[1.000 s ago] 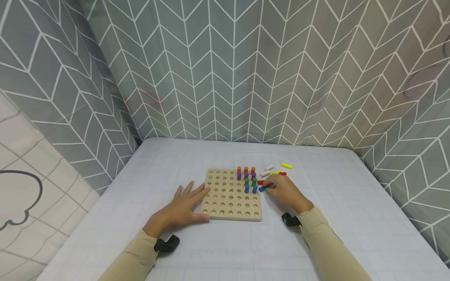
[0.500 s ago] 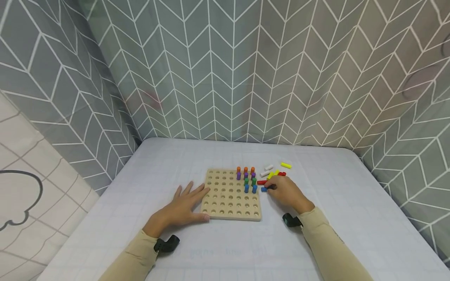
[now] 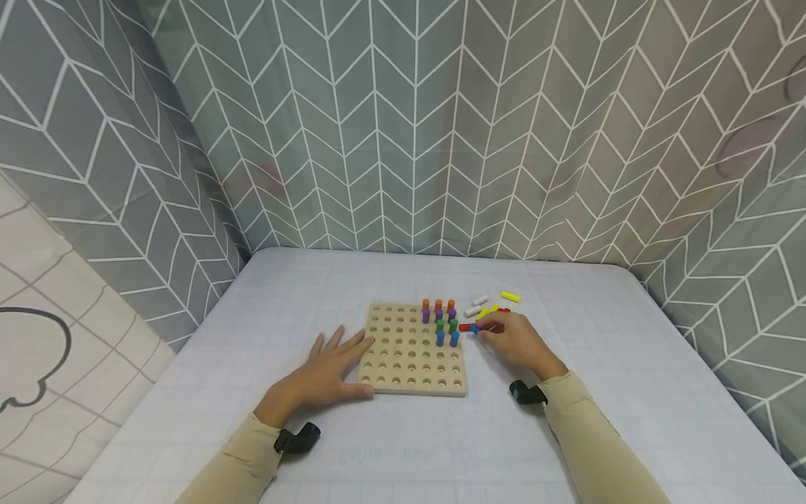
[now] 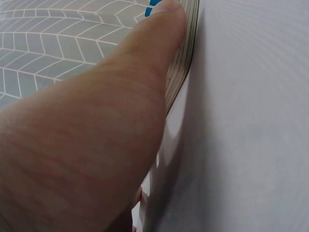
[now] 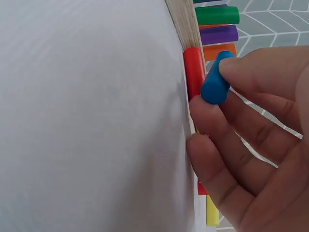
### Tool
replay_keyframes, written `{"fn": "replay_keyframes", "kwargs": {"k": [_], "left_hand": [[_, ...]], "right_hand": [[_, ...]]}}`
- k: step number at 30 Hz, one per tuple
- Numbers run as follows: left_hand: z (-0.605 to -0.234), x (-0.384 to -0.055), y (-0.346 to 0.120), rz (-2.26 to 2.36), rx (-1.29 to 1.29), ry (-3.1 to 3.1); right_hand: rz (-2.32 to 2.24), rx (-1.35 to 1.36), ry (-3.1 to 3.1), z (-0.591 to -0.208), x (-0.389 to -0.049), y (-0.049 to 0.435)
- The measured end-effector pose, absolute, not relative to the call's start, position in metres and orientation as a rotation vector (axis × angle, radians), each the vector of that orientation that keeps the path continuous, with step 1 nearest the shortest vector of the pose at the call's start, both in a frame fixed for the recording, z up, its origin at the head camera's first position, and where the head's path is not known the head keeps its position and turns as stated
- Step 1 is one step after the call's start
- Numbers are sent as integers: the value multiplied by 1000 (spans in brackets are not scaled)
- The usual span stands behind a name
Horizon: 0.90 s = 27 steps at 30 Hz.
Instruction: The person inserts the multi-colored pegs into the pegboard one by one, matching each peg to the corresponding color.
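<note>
head view: right hand [image 3: 515, 341] is pinching a blue peg [image 5: 216, 82] just beside the pegboard [image 3: 413, 389]!
faint lettering [image 3: 360, 453] is showing on the tablecloth [image 3: 403, 420], too pale to read surely; the left hand [image 3: 324, 378] is lying flat, fingers spread wide, touching the pegboard's left side. over on the right, thumb and fingers are holding that blue peg tilted, near a red peg [image 5: 194, 72] that's lying alongside the pegboard.
</note>
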<state>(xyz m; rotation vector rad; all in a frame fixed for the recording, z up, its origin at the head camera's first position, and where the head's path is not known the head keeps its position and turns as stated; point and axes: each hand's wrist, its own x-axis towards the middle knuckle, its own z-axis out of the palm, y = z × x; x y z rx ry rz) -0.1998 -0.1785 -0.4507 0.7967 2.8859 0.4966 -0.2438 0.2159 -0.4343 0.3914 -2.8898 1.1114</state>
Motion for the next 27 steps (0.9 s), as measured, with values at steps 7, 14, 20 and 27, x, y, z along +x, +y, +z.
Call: {"fn": "replay_keyframes", "kwargs": {"k": [7, 14, 20, 27], "left_hand": [[-450, -199, -178, 504, 797, 2883], [-449, -198, -178, 494, 791, 2882], [-449, -198, -178, 491, 800, 2886], [-447, -197, -178, 511, 806, 2884]], "right_hand": [[1201, 406, -2837, -433, -245, 217], [1328, 392, -2813, -435, -246, 219], [1498, 338, -2793, -433, -246, 218], [1646, 337, -2714, -425, -241, 214]]}}
